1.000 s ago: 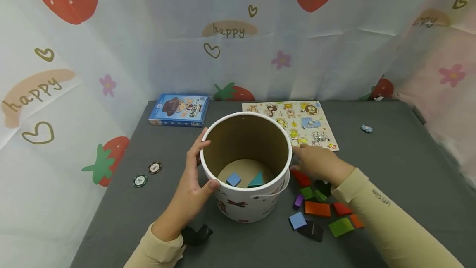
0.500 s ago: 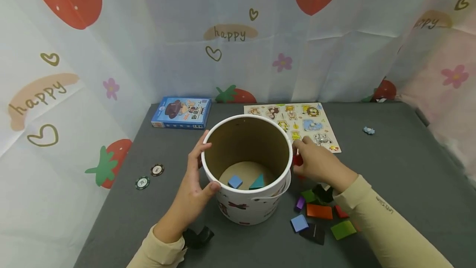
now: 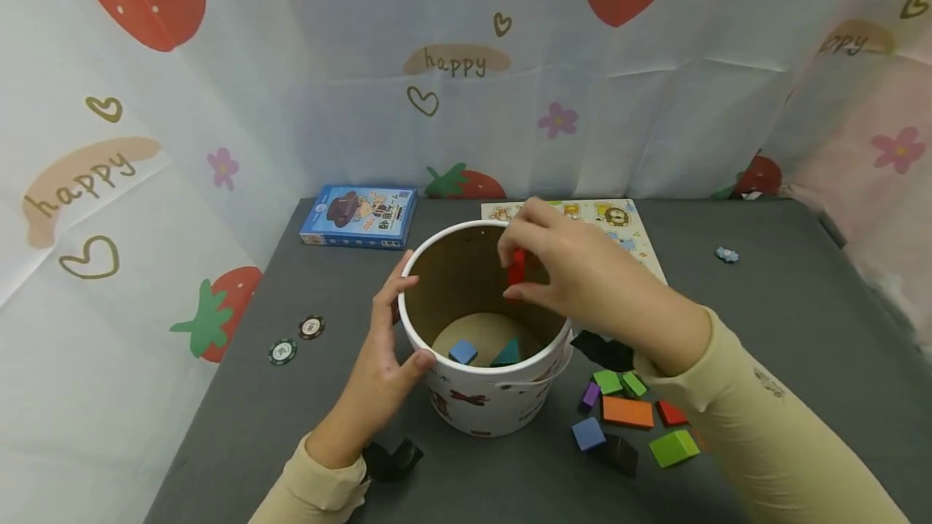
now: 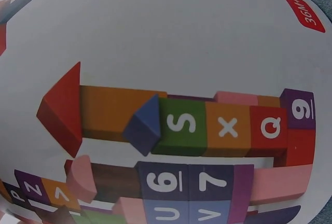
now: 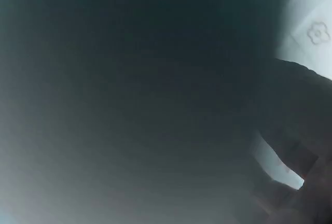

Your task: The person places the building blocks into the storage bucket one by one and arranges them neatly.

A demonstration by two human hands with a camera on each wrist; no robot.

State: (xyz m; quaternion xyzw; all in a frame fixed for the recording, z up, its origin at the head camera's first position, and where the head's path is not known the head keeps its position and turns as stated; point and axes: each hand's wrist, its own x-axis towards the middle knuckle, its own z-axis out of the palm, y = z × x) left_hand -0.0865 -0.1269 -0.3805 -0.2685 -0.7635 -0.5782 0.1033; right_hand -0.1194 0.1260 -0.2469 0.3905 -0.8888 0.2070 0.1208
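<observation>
A white round bucket (image 3: 484,399) stands upright in the middle of the table, its printed wall (image 4: 171,42) filling the left wrist view. My left hand (image 3: 382,374) grips its left rim, thumb in front and fingers around the far side. Over the bucket's opening, my right hand (image 3: 575,265) pinches a red toy block (image 3: 516,268) between thumb and fingers. On the bucket floor lie a blue block (image 3: 463,352) and a teal triangular block (image 3: 506,352). The right wrist view is mostly dark and blurred, with part of the hand at its right edge.
Right of the bucket lie several loose blocks, among them an orange block (image 3: 628,412), a green block (image 3: 674,449) and a blue block (image 3: 588,433). Behind are a blue box (image 3: 360,217) and an animal puzzle board (image 3: 644,245). Two poker chips (image 3: 282,352) lie at left.
My right hand has picked up the red block from beside the bucket and carried it up and left over the opening. The left hand has stayed on the rim.
</observation>
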